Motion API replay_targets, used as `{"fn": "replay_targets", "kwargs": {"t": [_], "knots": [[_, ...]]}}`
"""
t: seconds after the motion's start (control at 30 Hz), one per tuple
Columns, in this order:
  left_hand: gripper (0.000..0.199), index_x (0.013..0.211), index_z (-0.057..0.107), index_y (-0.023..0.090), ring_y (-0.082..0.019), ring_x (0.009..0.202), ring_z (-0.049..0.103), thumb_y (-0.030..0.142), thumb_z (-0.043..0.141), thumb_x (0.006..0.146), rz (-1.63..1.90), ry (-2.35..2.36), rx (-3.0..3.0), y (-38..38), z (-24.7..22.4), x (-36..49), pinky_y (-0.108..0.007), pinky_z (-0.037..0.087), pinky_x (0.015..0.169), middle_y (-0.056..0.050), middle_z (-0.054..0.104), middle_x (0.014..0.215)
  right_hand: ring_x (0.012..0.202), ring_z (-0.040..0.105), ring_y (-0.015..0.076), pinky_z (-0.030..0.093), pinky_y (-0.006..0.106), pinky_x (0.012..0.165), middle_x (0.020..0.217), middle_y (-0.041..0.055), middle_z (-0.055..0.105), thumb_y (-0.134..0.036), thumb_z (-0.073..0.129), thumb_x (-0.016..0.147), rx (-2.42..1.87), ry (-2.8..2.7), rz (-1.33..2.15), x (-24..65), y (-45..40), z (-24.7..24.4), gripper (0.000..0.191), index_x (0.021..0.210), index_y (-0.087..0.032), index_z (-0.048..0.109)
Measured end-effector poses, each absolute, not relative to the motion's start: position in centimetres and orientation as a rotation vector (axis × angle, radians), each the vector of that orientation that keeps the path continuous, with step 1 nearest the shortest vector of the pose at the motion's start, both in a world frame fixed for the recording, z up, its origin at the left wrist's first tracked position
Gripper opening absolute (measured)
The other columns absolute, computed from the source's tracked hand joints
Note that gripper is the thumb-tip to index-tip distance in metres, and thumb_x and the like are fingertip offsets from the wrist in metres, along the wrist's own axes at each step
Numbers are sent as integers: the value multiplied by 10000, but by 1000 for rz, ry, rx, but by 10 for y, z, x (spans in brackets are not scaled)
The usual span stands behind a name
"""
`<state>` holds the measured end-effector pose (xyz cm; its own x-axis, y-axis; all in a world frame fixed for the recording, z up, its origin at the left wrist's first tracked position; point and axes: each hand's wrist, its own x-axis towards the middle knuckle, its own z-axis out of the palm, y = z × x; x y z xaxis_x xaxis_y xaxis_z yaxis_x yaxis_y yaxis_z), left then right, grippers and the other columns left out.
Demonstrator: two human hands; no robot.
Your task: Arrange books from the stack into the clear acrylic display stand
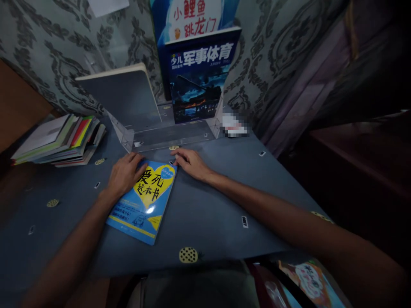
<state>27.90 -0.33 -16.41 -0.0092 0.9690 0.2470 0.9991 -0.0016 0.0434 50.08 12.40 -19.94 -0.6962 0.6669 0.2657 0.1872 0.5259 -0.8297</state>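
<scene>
A blue book [141,205] with a yellow heart on its cover lies flat on the grey patterned table [218,222]. My left hand [124,174] rests on the book's upper left edge, fingers apart and holding nothing. At the book's top right corner is my right hand [191,164], its fingers loosely bent, the thumb and forefinger a little apart. Nothing shows between them. Behind the hands stands a clear book stand [170,137] bearing a dark blue book [199,81] and a plain grey board or book [123,96].
At the left is a stack of books [61,141]. A taller blue book [195,17] stands at the back against the patterned curtain [269,38]. A small blurred white item [236,126] lies right of the stand. Another colourful book [310,278] shows below the table's front edge.
</scene>
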Motion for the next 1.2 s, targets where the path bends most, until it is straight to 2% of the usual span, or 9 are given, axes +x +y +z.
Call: {"fn": "replay_targets", "kwargs": {"t": [0.1, 0.2, 0.33, 0.53, 0.73, 0.9, 1.2], "knots": [[402, 1115, 665, 144, -349, 1068, 637, 445, 430, 991, -144, -2121, -1939, -10, -150, 307, -483, 521, 892, -157, 676, 1125, 726, 650, 154, 483, 288, 770, 796, 33, 731, -142, 488, 953, -690, -2170, 1128, 503, 123, -195, 256, 1098, -142, 699], [404, 1216, 622, 181, -293, 1038, 662, 480, 479, 985, -137, -2173, -2042, -18, -141, 347, -413, 544, 855, -106, 675, 1162, 749, 659, 150, 479, 280, 785, 805, 30, 731, -148, 489, 964, -699, -2144, 1154, 504, 122, -194, 241, 1076, -140, 702], [490, 1278, 585, 165, -340, 1165, 621, 497, 615, 919, 161, -2216, -2011, -19, -138, 390, -429, 553, 874, -128, 654, 1279, 779, 670, 141, 469, 258, 783, 814, 26, 732, -125, 478, 973, -716, -2115, 1179, 505, 122, -193, 234, 1055, -146, 696], [378, 1304, 566, 168, -310, 1193, 630, 375, 493, 996, 306, -2301, -1921, -12, -136, 408, -416, 557, 905, -125, 641, 1349, 789, 669, 145, 448, 248, 741, 832, 42, 733, -124, 476, 978, -710, -2130, 1193, 509, 121, -188, 223, 981, -138, 698], [337, 1235, 591, 159, -357, 1133, 666, 346, 455, 990, 289, -2310, -1970, -9, -137, 407, -453, 572, 816, -179, 672, 1277, 786, 663, 145, 445, 252, 749, 823, 42, 728, -139, 473, 987, -705, -2113, 1194, 509, 122, -189, 230, 931, -144, 696], [278, 1121, 613, 183, -358, 1046, 698, 343, 434, 982, 140, -2175, -2035, -11, -143, 399, -426, 569, 714, -168, 727, 1102, 783, 662, 138, 446, 247, 743, 798, 18, 723, -157, 479, 994, -701, -2101, 1171, 508, 123, -192, 237, 877, -170, 684], [262, 1122, 610, 191, -343, 1073, 699, 318, 424, 989, 128, -2177, -2041, -12, -141, 399, -425, 570, 781, -147, 728, 1088, 788, 682, 137, 456, 242, 754, 803, 21, 714, -155, 467, 993, -675, -2034, 1223, 507, 122, -194, 235, 889, -160, 677]]}}
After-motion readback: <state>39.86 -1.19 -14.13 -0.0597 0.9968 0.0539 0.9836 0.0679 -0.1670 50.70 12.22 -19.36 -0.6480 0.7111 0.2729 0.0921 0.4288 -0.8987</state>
